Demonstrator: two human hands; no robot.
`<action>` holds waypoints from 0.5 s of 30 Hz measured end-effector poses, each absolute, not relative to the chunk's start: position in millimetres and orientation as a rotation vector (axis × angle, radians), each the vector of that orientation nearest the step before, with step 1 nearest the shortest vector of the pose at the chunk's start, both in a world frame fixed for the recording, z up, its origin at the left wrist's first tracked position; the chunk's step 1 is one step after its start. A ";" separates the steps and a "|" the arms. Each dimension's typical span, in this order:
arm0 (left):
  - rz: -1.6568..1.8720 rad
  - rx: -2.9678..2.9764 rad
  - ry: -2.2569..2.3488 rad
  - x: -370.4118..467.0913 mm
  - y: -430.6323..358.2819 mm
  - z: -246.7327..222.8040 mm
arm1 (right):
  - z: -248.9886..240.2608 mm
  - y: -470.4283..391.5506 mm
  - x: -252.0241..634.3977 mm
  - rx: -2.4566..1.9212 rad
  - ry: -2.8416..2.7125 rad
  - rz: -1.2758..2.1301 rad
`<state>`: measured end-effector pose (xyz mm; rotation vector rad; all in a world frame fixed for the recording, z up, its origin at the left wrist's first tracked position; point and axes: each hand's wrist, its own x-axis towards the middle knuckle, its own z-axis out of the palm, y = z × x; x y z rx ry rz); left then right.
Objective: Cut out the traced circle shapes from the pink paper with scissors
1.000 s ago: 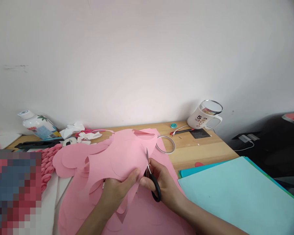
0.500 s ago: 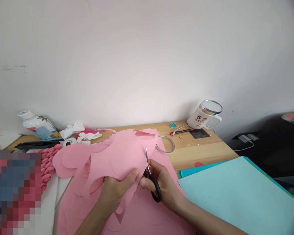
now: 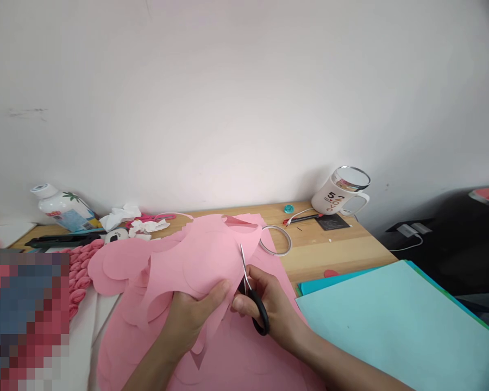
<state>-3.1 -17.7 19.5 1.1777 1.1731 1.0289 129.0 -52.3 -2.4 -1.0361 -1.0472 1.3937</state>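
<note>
A pink paper sheet (image 3: 212, 244) with curved pieces cut out of its edges is pinched in my left hand (image 3: 195, 315), thumb on top and fingers hidden beneath. A faint round outline shows on the sheet near my thumb. My right hand (image 3: 271, 304) is closed round the black handles of a pair of scissors (image 3: 261, 315). One blade lies over the paper's right side, pointing up and away; the other is mostly hidden. Below both hands lie more pink sheets (image 3: 244, 358), and to the left are several overlapping rounded pink cutouts (image 3: 122, 260).
Light blue sheets (image 3: 391, 315) lie at the right. Behind are a tape ring (image 3: 288, 245), a white mug (image 3: 330, 196), a red and black pen-like item (image 3: 303, 219) and a teal coil (image 3: 288, 208). Leftward stand a bottle (image 3: 65, 209), crumpled tissue (image 3: 122, 216) and pink braided yarn (image 3: 83, 266).
Very little differs. The scissors' tip has shifted slightly left over the paper, and the sheet has tilted a touch in my left hand.
</note>
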 end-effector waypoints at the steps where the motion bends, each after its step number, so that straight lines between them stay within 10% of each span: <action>1: 1.002 1.153 1.133 -2.5 -18.3 21.1 | -2.1 -52.2 128.9 -1.043 -1.058 1.383; 15: 0.969 1.253 1.262 -9.8 -14.6 14.1 | -1.3 -51.7 132.6 -0.992 -1.047 1.402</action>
